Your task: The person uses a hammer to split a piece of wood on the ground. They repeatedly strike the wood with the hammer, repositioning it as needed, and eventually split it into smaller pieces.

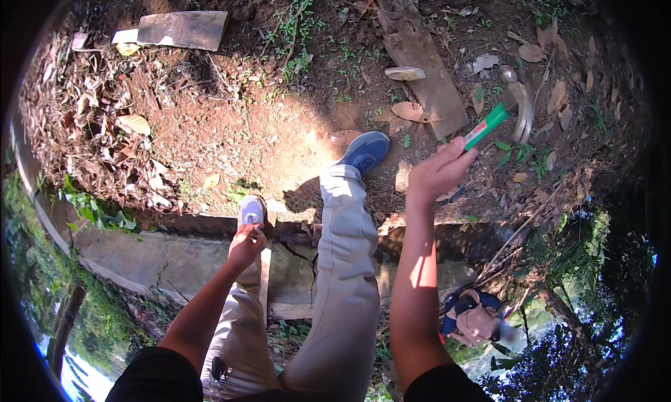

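My right hand (439, 170) is closed round the green handle of a claw hammer (487, 127). The hammer's metal head (518, 103) points up and away to the right, above the soil. Over my left shoe (252, 210), my left hand (247, 245) is closed with its fingertips pressed together. Whatever it may hold is too small to make out. Beside that hand a narrow pale strip of wood (265, 280) runs up across the concrete ledge.
A weathered plank (421, 67) lies on the soil ahead, with a flat stone-like piece (405, 74) by it. Another board (183, 30) lies far left. Dry leaves (134, 125) cover the left ground. A cracked concrete ledge (157, 257) crosses below me. Another person (477, 317) is at lower right.
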A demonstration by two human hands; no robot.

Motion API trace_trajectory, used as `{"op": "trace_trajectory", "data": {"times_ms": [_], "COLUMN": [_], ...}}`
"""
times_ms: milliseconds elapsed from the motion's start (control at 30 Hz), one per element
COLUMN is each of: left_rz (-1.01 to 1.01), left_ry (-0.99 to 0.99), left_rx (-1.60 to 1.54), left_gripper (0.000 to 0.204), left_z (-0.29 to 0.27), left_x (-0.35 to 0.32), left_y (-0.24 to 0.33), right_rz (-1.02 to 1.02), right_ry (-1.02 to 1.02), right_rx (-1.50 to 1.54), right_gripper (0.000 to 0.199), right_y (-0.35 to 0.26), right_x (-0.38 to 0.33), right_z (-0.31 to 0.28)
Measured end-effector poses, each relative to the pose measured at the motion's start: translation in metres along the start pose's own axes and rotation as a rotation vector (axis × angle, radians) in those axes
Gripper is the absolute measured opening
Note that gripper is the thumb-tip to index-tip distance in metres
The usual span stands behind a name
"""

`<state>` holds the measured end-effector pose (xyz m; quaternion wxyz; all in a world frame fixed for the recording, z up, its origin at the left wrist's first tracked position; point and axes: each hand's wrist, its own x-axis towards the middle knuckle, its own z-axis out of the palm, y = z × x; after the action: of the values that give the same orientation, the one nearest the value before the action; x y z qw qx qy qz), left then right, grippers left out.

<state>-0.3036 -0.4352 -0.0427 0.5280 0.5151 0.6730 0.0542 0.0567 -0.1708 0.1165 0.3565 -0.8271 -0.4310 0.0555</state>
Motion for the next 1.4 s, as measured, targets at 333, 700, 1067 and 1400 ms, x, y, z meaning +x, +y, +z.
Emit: {"op": "trace_trajectory", "data": {"times_ms": [333, 700, 1067, 1400], "left_rz": [-0.041, 0.065, 0.027, -0.017], "left_ry": [-0.132, -0.146, -0.108, -0.074], "left_rx": [-0.053, -0.031, 0.071, 0.024], "left_gripper": [0.037, 0.036, 0.04, 0.034], "left_z": [0.009, 0.006, -0.062, -0.069], "left_x": [0.001, -0.005, 0.003, -0.008], "left_y": [0.029, 0.02, 0.029, 0.026], "right_rz": [0.075, 0.078, 0.207, 0.118], "right_ry": [-0.18, -0.308, -0.257, 0.007], "right_rx": [-0.074, -0.222, -0.21, 0.005], "right_gripper": [0.033, 0.039, 0.04, 0.041], "right_y": [0.001, 0.037, 0.058, 0.016], "right_x": [0.018, 0.003, -0.006, -0.014], "right_z": [0.019, 0.039, 0.048, 0.021]}}
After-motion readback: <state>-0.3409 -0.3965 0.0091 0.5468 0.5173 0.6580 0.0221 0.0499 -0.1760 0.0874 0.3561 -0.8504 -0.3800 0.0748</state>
